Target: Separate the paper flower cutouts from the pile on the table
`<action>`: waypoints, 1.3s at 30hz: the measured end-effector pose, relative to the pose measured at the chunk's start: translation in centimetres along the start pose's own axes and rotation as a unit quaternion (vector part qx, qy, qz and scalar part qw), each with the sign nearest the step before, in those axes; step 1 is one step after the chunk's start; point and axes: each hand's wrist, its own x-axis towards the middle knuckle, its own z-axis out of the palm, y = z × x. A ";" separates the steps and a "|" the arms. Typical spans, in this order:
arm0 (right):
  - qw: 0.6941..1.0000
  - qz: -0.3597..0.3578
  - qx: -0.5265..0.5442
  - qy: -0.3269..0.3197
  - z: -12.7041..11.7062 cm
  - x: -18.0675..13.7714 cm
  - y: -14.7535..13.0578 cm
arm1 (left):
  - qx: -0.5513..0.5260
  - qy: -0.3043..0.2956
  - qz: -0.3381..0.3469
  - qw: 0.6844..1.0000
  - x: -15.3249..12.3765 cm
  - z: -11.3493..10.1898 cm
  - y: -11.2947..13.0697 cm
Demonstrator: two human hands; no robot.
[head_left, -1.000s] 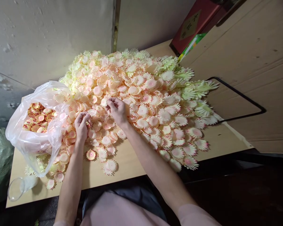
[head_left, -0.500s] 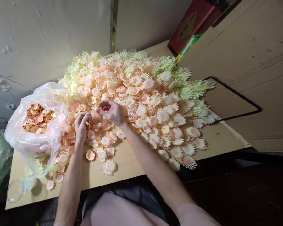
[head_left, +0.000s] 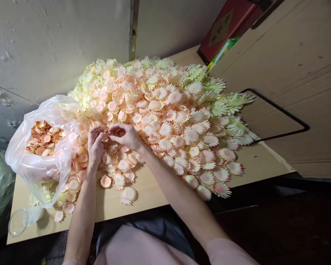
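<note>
Two hands close on one petal disc (head_left: pixel 105 137) at the near-left side of a flower heap (head_left: pixel 165 110).
Both the left hand (head_left: pixel 95 147) and the right hand (head_left: pixel 127 136) pinch narrowly, fingertips meeting on the thin, fringe-edged disc just above the heap of similar cream, pink-centred and pale green discs. Just to the left, a crinkled clear plastic bag (head_left: pixel 35 165) gapes open, holding orange discs. Smooth, bare tabletop (head_left: pixel 149 200) shows along the near edge, under the forearms.

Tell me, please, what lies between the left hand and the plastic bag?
In the head view, a narrow strip of loose paper flowers lies between the left hand and the bag; no bare table shows there.
</note>
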 end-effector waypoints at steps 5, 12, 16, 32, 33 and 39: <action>0.999 -0.001 0.025 0.042 -0.2 0.2 0.4 | 0.029 -0.016 0.001 0.999 -0.1 -0.1 -0.1; 0.997 -0.005 0.035 0.070 -0.6 0.4 -0.1 | 0.093 -0.043 0.017 0.995 -0.1 -0.4 -0.6; 0.995 -0.007 0.012 0.104 -0.6 0.4 0.2 | 0.083 -0.034 0.025 0.996 -0.1 -0.5 -0.8; 0.987 0.081 0.132 0.041 -1.0 0.3 -1.5 | 0.082 -0.047 0.067 0.993 -0.2 -0.1 -0.3; 0.987 0.081 0.132 0.039 -1.1 0.3 -1.4 | 0.083 -0.048 0.069 0.993 -0.2 -0.1 -0.3; 0.986 0.084 0.141 0.039 -1.1 0.4 -1.3 | 0.084 -0.054 0.072 0.992 -0.2 0.0 -0.2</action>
